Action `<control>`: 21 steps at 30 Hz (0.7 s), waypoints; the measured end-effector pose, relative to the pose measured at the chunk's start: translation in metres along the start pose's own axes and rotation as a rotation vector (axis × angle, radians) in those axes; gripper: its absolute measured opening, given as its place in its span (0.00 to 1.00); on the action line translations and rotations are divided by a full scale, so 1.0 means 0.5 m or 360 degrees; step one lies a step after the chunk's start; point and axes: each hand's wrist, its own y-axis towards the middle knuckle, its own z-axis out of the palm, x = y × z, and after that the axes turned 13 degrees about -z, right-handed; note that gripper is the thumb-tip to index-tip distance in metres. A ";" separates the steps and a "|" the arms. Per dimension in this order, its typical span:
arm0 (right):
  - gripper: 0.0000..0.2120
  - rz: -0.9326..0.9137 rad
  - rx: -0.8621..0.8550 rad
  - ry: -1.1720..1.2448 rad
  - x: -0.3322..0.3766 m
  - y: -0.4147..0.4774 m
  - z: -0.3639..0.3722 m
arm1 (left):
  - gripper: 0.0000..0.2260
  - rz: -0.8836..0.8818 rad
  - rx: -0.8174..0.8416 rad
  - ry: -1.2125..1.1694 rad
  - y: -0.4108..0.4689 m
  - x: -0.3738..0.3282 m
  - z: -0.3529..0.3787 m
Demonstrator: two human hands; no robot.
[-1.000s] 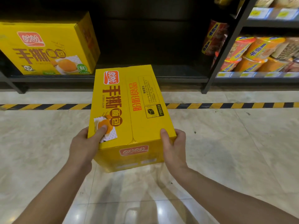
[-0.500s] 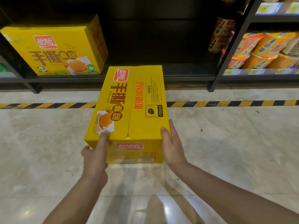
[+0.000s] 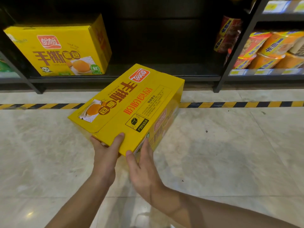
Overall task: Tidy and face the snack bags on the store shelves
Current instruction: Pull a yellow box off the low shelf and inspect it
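In front of the bottom shelf, the carried yellow bread box, square before, is now turned diagonal above the floor, probably to face it like the shelved box. The left hand grips its near corner; the right hand presses its side with straight fingers.

A yellow cardboard box with red and brown print is held slantwise above the pale marble floor. Its near corner is gripped by the left hand, thumb on top, while the right hand is laid flat against the right side face. A second yellow cardboard box is seen standing at the left of the black bottom shelf; orange noodle cups are stacked at far right.
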 end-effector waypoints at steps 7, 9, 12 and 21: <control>0.29 0.0098 -0.0138 0.0188 -0.010 0.025 -0.032 | 0.29 0.0051 0.0103 0.0080 0.023 -0.010 -0.041; 0.38 0.0164 -0.0200 0.0140 -0.007 0.064 -0.052 | 0.30 0.0031 0.0147 0.0105 0.032 -0.019 -0.050; 0.45 0.0231 -0.0339 0.0125 -0.002 0.119 -0.092 | 0.28 0.0000 0.0207 0.0178 0.045 -0.035 -0.065; 0.70 0.0524 -0.0626 0.0177 -0.035 0.183 -0.108 | 0.46 -0.0061 0.0528 0.0493 0.102 -0.107 -0.121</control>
